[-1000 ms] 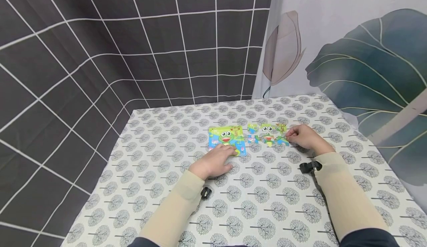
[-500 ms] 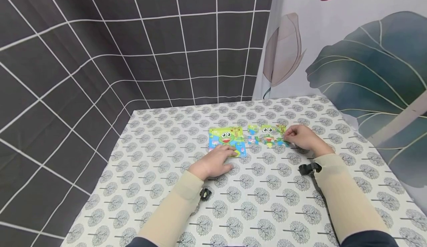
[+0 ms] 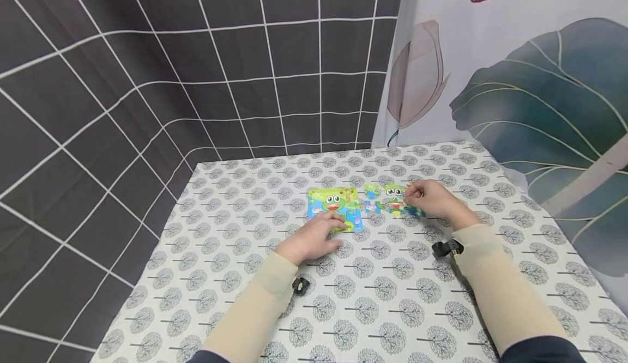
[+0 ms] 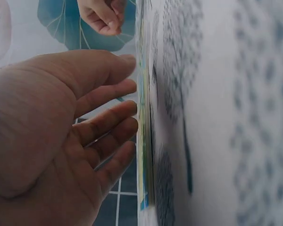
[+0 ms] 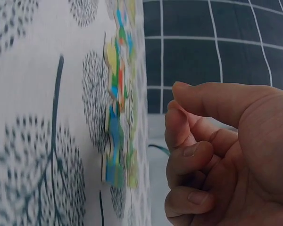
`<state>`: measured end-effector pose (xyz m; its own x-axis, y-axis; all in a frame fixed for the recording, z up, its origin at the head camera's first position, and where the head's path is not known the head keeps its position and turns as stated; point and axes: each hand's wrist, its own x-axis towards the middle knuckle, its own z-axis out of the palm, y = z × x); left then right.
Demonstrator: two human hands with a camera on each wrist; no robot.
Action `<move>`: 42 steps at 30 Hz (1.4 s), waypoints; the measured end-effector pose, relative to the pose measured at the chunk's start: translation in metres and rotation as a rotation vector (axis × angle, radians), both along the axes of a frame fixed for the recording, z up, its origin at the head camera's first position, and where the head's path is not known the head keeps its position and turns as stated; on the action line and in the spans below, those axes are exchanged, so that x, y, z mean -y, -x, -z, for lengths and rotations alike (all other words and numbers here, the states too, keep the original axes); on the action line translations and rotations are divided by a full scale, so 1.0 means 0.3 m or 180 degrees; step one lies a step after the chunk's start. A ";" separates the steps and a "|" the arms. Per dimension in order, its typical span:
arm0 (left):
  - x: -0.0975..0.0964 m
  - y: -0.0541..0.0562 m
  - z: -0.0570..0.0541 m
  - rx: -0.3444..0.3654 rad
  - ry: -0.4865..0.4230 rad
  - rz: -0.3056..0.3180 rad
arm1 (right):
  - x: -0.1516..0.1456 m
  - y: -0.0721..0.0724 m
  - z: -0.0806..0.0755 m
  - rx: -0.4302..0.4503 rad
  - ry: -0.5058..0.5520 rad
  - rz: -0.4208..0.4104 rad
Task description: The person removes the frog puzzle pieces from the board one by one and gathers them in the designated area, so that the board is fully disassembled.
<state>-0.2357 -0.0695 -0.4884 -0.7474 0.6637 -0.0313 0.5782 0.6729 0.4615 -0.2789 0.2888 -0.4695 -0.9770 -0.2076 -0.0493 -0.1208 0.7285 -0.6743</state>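
Note:
My left hand (image 3: 314, 237) lies with its fingertips resting on the lower part of a square frog puzzle board (image 3: 350, 210); its fingers are extended, as the left wrist view shows. To the board's right, several loose frog puzzle pieces (image 3: 394, 206) lie flat in two rows with gaps between some of them. Over the right end of these pieces hovers my right hand (image 3: 434, 199), partly hiding them. In the right wrist view its fingers are curled, thumb tip close to the index finger (image 5: 177, 125), with nothing visible between them.
A white cloth with grey trees covers the table (image 3: 235, 276). Dark gridded curtain (image 3: 221, 79) hangs behind and to the left, and a leaf-printed white curtain (image 3: 441, 123) to the right. A black strap device (image 3: 446, 248) is on the right wrist.
My right hand has shifted left from beside the rightmost pieces to above them, and lifted a little. The left hand stays on the board. The pieces look nearly unmoved.

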 end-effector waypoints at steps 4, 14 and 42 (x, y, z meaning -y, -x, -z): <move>0.025 0.010 0.002 -0.0025 -0.0075 -0.0106 | 0.036 0.014 0.005 -0.0020 0.0027 -0.0111; 0.137 0.047 0.003 0.0010 -0.0272 -0.0464 | 0.165 0.051 -0.001 -0.0002 0.0081 -0.0373; 0.232 0.074 0.023 0.0145 -0.0170 -0.0800 | 0.567 0.051 0.040 0.0121 0.0008 -0.0917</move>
<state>-0.2579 -0.1390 -0.4954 -0.8876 0.4590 -0.0384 0.3739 0.7666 0.5220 -0.2942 0.1188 -0.4813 -0.8752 -0.4764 -0.0839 -0.2971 0.6662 -0.6840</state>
